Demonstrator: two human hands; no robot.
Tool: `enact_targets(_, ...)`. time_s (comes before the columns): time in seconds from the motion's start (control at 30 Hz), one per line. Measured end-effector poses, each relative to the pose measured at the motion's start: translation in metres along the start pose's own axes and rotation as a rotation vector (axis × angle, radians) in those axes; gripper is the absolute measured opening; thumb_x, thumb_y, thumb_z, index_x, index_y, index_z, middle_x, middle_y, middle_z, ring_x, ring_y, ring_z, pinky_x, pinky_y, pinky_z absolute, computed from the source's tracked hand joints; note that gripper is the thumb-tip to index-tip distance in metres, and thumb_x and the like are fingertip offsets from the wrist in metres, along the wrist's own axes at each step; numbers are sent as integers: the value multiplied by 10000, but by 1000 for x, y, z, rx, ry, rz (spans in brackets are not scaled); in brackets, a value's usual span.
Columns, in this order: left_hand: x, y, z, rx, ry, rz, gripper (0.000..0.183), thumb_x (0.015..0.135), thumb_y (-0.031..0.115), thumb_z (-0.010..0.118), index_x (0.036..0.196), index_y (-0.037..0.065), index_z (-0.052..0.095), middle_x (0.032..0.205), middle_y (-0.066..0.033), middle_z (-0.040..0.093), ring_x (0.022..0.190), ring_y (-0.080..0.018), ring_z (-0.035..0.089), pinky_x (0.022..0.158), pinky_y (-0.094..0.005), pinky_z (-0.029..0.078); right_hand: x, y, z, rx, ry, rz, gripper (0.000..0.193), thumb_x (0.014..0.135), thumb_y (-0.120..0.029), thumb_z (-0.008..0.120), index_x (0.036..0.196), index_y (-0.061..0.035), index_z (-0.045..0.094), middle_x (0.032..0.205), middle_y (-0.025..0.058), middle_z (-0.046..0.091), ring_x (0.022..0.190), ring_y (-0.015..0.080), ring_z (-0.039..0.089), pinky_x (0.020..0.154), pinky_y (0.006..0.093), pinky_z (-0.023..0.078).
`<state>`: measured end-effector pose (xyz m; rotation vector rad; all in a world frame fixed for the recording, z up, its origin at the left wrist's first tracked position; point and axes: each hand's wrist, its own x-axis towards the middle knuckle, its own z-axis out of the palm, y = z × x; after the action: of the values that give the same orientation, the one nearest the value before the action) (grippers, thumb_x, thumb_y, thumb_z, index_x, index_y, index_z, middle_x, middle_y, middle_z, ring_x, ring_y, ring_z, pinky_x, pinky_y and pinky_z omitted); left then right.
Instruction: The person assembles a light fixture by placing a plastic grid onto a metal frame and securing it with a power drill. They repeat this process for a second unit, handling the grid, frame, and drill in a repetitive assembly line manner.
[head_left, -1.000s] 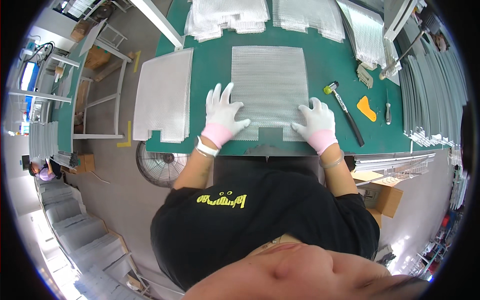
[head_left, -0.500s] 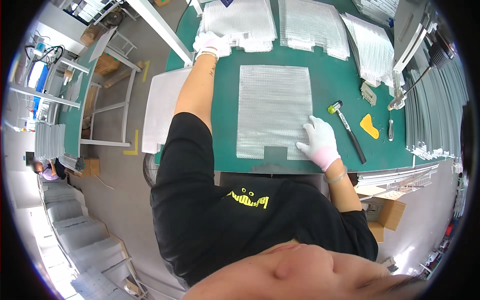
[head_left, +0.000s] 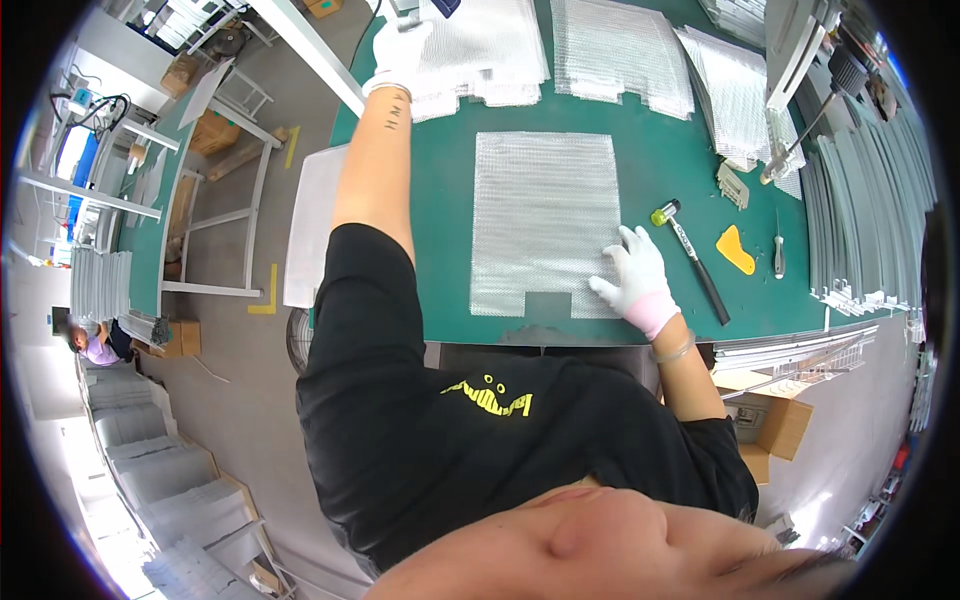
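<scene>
A silvery mesh sheet [head_left: 545, 215] with a notch in its near edge lies flat on the green table [head_left: 660, 290] in front of me. My right hand [head_left: 637, 280], in a white glove with a pink cuff, rests at its right edge with fingers spread, holding nothing. My left hand [head_left: 399, 52], gloved too, reaches far forward to the left side of a stack of mesh sheets [head_left: 480, 50]. A small grey piece shows by its fingers; their grip is unclear. A dark blue object [head_left: 446, 7] sits on that stack.
More mesh stacks [head_left: 620, 55] stand at the back. To the right lie a hammer [head_left: 695, 262], a yellow scraper [head_left: 735, 250], a screwdriver [head_left: 779, 257] and a pale comb-like piece [head_left: 732, 186]. A pale sheet [head_left: 315, 225] sits left. A white post [head_left: 310, 50] rises beside my left arm.
My left hand has moved farther forward and a little left along the stack's side. My right hand has hardly moved, its fingers slightly more raised; the view has shifted slightly.
</scene>
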<state>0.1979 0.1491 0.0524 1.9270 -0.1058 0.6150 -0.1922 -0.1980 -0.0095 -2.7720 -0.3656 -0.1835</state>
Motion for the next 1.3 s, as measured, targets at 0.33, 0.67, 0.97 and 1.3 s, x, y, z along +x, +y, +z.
enact_targets(0.33,24,-45,-62,-1699,-440,-484,279,1001,119,569,1255,5,569,1180,-106,634,1075,-212,614,897,-341,531,1,9,3,127,127,-28,546,784,-318,774,1242,-63,622,1365,240,524,1334,491,396,1119,532,333)
enact_targets(0.67,-280,75,-113,-1141,-394,-347,389,955,103,631,1320,37,514,1123,-47,582,952,-156,569,816,-302,492,-6,-5,-35,1481,221,251,683,985,-265,570,1546,-16,272,1391,196,540,1298,264,527,1121,394,384)
enact_targets(0.97,-386,117,-99,11,-326,-263,575,859,144,737,1365,5,502,954,-32,624,719,-115,562,695,-280,510,-23,-52,-40,724,228,380,938,840,-140,719,1576,0,154,954,89,675,728,145,640,670,279,538)
enact_targets(1.3,-392,93,-83,447,-293,22,657,826,224,771,1378,-17,507,993,-100,649,720,-181,595,707,-305,525,-14,-37,-9,450,214,427,927,793,-182,757,1554,-14,254,943,135,680,757,268,662,734,346,547)
